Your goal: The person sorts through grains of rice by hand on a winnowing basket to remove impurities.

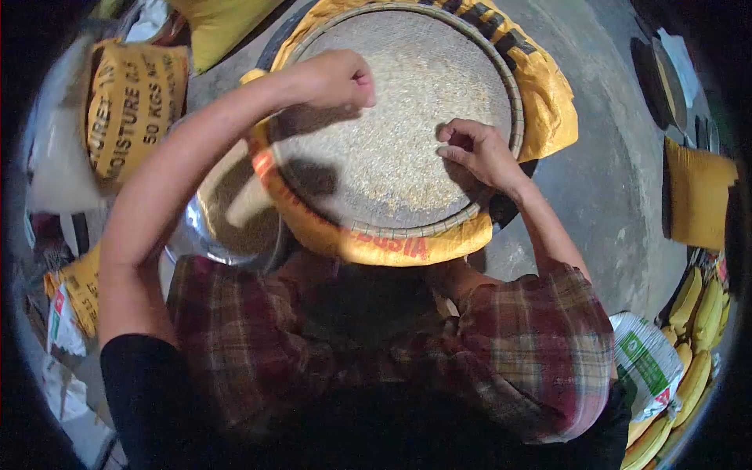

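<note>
A round woven tray [517,102] with a rim bears a spread of pale grain [392,141], thickest at its middle. Over the tray's left side is my left hand [341,78], closed with its fingers curled in; whatever they hold, if anything, is hidden. My right hand [482,153] is low over the grain on the right. Its thumb and forefinger point inward with a small gap between their tips, and I see nothing between them. Under the tray lies a yellow printed sack [548,102], showing around the rim.
A shiny metal basin [223,251] stands left, below my forearm. Printed yellow sacks [145,110] are at the far left, and a yellow-green sack [223,27] is at the top. Bananas [693,384] and a white-green bag [646,364] are at the lower right. Grey floor [603,204] shows at right.
</note>
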`<state>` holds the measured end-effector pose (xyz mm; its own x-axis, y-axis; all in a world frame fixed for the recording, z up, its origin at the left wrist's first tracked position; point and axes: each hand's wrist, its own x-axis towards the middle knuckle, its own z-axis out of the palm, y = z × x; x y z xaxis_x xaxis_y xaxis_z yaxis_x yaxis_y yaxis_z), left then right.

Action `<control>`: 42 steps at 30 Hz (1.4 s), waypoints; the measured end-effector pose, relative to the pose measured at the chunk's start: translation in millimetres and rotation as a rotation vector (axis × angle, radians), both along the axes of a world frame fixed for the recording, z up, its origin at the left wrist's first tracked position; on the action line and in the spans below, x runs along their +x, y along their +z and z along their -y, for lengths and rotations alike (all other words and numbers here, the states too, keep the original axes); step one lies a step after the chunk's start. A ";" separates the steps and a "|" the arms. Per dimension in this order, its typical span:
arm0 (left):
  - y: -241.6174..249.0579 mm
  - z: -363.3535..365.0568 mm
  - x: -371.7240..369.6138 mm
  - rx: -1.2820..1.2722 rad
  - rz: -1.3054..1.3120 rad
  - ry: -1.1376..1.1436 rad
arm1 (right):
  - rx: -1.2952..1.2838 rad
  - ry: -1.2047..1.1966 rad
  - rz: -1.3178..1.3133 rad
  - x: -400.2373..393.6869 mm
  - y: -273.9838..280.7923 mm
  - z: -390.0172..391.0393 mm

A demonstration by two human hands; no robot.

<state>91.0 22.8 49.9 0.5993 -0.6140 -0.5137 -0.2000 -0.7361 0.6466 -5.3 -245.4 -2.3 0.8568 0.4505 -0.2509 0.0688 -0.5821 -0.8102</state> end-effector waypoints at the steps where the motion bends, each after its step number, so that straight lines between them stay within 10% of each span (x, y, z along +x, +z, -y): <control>1: 8.3 -14.1 -14.5 0.004 0.000 0.024 | 0.004 0.024 0.000 -1.5 -5.5 -3.0; 11: -28.7 -19.8 -155.3 -0.162 -0.071 0.170 | 0.093 0.081 -0.172 -53.9 5.1 0.5; 16: -69.1 15.3 -167.5 -0.366 0.550 -0.033 | 0.062 0.230 0.155 -75.5 13.3 -38.6; 25: -53.2 4.0 -166.3 -0.405 0.239 0.230 | -0.048 0.216 0.212 -70.4 11.8 -31.0; 32: -54.9 -20.6 -169.9 -0.355 0.086 0.395 | 0.140 -0.121 -0.251 -74.8 4.8 -19.5; 34: -57.5 -18.9 -167.2 -0.325 -0.026 0.376 | 0.005 0.092 0.214 -76.4 8.5 -29.1; 42: -68.0 -4.7 -167.6 -0.295 0.387 0.146 | 0.022 0.091 0.095 -71.9 4.2 -22.9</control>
<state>-76.6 27.5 -18.2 0.8018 -0.5952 -0.0539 -0.3751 -0.5714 0.7299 -77.2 -222.5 1.9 0.8318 0.5316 -0.1595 0.1976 -0.5521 -0.8100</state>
